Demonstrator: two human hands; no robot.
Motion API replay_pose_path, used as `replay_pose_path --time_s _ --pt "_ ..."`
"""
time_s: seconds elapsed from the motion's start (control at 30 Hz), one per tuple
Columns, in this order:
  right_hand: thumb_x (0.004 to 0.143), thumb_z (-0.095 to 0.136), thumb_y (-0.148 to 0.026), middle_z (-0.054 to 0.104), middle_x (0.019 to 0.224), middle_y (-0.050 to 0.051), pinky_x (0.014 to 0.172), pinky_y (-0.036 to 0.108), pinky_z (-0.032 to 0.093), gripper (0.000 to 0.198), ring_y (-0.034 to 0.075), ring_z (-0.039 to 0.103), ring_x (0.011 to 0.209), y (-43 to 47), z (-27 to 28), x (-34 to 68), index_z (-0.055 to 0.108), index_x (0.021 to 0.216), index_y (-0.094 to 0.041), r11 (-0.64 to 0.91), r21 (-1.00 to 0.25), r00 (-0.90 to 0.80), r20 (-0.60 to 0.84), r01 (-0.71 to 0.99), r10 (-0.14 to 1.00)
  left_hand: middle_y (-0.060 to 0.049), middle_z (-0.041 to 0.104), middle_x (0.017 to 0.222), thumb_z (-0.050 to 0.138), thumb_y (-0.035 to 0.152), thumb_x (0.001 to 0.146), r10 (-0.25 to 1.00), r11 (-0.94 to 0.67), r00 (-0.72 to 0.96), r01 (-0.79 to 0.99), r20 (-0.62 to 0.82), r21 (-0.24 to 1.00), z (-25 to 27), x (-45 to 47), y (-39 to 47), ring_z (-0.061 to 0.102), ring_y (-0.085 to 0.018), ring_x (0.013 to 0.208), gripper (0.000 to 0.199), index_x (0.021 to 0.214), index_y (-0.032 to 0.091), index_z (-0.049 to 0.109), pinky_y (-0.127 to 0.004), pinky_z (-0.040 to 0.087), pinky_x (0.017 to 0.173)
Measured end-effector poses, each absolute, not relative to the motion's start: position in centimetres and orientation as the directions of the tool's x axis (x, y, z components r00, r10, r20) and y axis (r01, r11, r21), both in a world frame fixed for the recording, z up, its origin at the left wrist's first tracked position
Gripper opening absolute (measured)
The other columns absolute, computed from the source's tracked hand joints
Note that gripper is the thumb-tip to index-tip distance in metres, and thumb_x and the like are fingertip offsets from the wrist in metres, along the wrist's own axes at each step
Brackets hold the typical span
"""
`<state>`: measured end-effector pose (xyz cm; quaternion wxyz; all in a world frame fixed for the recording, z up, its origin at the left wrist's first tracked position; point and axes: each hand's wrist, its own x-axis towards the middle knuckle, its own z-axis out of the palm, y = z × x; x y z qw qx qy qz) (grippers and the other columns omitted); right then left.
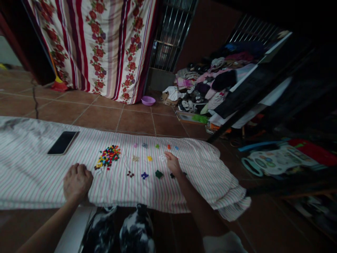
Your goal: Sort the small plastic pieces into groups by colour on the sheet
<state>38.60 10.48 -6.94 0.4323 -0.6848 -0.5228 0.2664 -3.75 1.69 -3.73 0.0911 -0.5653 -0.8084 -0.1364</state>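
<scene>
Over the tiled floor (137,119) a floral curtain (110,45) is hanging beyond the cloth-draped bench (110,189), a purple basin (148,101) sitting by its hem. The left hand (77,181) is resting near the mixed pile (108,155); white pieces (162,158) are lying right by the right hand (173,163), and whether either's fingers are parting or pinching, I cannot tell.

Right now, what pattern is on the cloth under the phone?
Pink and greyish stripes on whitish cloth; the head view shows it.
</scene>
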Motion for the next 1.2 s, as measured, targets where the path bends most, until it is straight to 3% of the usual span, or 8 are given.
replay_pose_path --time_s 0.17,0.33,0.6,0.73,1.03,1.2 --pt "0.080 0.043 -0.017 0.071 0.105 0.008 0.097 0.037 0.049 0.034 0.020 0.066 0.101 10.3 -6.0 37.8 0.070 0.101 -0.019 0.050 -0.750 0.239 0.272 0.659 0.932 -0.015 0.056 0.123 0.032 0.027 0.089 0.881 0.341 -0.366 0.931 0.299 0.132 -4.0 -3.8 1.8 0.049 -0.029 0.120 0.033 0.107 0.013 0.056 -0.039 0.040 0.096" --pt "0.084 0.045 -0.019 0.071 0.101 0.007 0.090 0.032 0.051 0.031 0.019 0.065 0.096 9.6 -5.1 34.5 0.071 0.100 -0.020 0.283 -0.626 -0.024 0.388 0.727 0.921 -0.015 0.056 0.122 0.033 0.026 0.088 0.884 0.331 -0.356 0.934 0.303 0.131 -4.0 -3.9 1.9 0.049 -0.029 0.119 0.033 0.107 0.012 0.056 -0.039 0.040 0.096" --pt "0.085 0.053 -0.015 0.066 0.117 0.008 0.096 0.035 0.044 0.031 0.022 0.057 0.108 9.3 -4.9 30.7 0.070 0.109 -0.022 0.277 -0.325 -0.198 0.256 0.904 0.946 -0.014 0.058 0.118 0.032 0.026 0.089 0.871 0.311 -0.329 0.944 0.364 0.108 -4.5 -4.1 1.9 0.051 -0.027 0.114 0.031 0.103 0.013 0.057 -0.038 0.040 0.093" --pt "0.087 0.052 -0.015 0.067 0.117 0.004 0.095 0.033 0.042 0.026 0.020 0.056 0.108 9.6 -5.6 30.0 0.073 0.100 -0.026 0.313 -0.218 -0.267 0.216 0.924 0.939 -0.014 0.057 0.119 0.032 0.026 0.089 0.868 0.308 -0.332 0.943 0.369 0.123 -4.6 -4.1 1.9 0.050 -0.027 0.115 0.031 0.103 0.013 0.057 -0.038 0.040 0.092" --pt "0.091 0.050 -0.018 0.069 0.111 0.005 0.091 0.031 0.044 0.024 0.020 0.057 0.101 10.1 -6.5 29.8 0.074 0.093 -0.024 0.248 -0.222 -0.194 0.241 0.943 0.951 -0.015 0.057 0.123 0.033 0.026 0.089 0.865 0.324 -0.362 0.932 0.347 0.165 -4.4 -4.0 1.9 0.048 -0.028 0.119 0.031 0.106 0.013 0.057 -0.040 0.039 0.094" --pt "0.089 0.053 -0.018 0.068 0.112 0.006 0.092 0.032 0.044 0.025 0.021 0.056 0.103 9.8 -6.3 29.6 0.072 0.103 -0.024 0.230 -0.294 -0.154 0.260 0.927 0.953 -0.016 0.056 0.123 0.034 0.025 0.088 0.867 0.311 -0.356 0.933 0.348 0.179 -4.4 -4.0 1.9 0.048 -0.028 0.119 0.031 0.105 0.013 0.057 -0.041 0.039 0.094"
